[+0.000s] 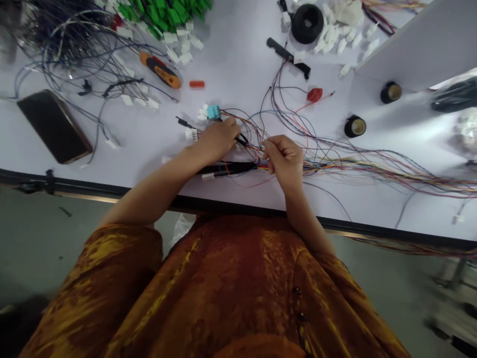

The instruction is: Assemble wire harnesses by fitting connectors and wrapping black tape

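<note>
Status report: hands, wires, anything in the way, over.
Left hand at black-sleeved wires, near light-blue plastic connector. Right hand at thin multicoloured wire bundle. Loose thin red wire loops nearby.

One phone, one screwdriver, one black roll, two short cylinders

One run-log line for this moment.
left hand: at black-wrapped wires | right hand: at colored wires | nearby: blue connector, screwdriver, phone

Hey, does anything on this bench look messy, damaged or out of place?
Nothing looks clearly spilled or damaged. The oddest spot is the wire tangle at the upper left: its loose strands straggle across the table, and the orange-and-black screwdriver lies among them.
</note>
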Available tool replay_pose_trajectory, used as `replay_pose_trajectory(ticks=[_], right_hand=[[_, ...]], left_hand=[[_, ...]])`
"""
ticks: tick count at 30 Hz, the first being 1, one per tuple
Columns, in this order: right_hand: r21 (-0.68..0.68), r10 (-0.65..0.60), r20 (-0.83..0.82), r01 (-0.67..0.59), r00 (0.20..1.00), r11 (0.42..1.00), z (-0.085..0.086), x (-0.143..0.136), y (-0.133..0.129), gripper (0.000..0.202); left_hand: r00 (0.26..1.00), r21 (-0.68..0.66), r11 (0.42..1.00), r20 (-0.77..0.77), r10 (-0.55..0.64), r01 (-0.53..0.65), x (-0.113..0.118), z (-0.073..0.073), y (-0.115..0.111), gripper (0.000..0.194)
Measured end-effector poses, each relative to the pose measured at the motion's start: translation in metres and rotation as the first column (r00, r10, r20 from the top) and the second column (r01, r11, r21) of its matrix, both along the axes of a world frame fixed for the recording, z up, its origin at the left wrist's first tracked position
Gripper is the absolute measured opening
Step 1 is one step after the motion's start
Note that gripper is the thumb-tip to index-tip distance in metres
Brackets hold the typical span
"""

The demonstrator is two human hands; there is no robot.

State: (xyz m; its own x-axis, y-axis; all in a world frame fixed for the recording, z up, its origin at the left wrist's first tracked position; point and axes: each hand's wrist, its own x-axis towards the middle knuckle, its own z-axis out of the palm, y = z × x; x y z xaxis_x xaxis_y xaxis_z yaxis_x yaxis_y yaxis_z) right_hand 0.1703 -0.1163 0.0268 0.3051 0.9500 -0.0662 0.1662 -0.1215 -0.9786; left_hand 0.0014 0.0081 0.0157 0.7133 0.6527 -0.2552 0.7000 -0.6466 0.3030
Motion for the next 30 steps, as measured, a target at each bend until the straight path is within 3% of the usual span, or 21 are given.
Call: replay_pose_trajectory(ticks=[3, 7, 12, 17, 23, 26, 30], right_hand=[[-0.048, 0.110, 0.082, -0.106, 0.991, 0.993, -0.016, -0.002, 0.001, 0.014], [-0.130, 0.221, 0.319, -0.189, 0.922, 0.973, -0.026, -0.007, 0.008, 0.014], [-0.329, 0.300, 0.523, -0.135, 0.798, 0.935, -0.015, -0.019, 0.018, 0.021], [-0.420, 0.346, 0.645, -0.062, 0.682, 0.906, -0.009, -0.035, 0.022, 0.025], [-0.444, 0.366, 0.710, -0.021, 0.602, 0.896, -0.013, -0.048, 0.018, 0.028], [-0.411, 0.348, 0.731, -0.028, 0.588, 0.911, -0.016, -0.049, 0.016, 0.028], [-0.385, 0.333, 0.742, -0.037, 0.582, 0.922, -0.022, -0.049, 0.017, 0.025]], left_hand=[[0.999, -0.062, 0.998, 0.024, -0.023, 0.025, 0.001, 0.002, 0.008, 0.022], [0.996, -0.129, 0.989, 0.067, -0.058, 0.066, 0.001, 0.000, 0.023, 0.020], [0.985, -0.339, 0.930, 0.139, -0.102, 0.144, -0.002, 0.005, 0.038, 0.019], [0.993, -0.464, 0.885, 0.118, 0.023, 0.034, 0.001, 0.009, 0.044, 0.022], [0.995, -0.638, 0.768, 0.095, 0.014, 0.050, 0.004, -0.007, 0.064, 0.021], [0.990, -0.743, 0.668, 0.123, 0.072, 0.044, 0.006, -0.016, 0.072, 0.019], [0.963, -0.781, 0.624, 0.182, 0.199, 0.019, 0.006, -0.023, 0.067, 0.016]])
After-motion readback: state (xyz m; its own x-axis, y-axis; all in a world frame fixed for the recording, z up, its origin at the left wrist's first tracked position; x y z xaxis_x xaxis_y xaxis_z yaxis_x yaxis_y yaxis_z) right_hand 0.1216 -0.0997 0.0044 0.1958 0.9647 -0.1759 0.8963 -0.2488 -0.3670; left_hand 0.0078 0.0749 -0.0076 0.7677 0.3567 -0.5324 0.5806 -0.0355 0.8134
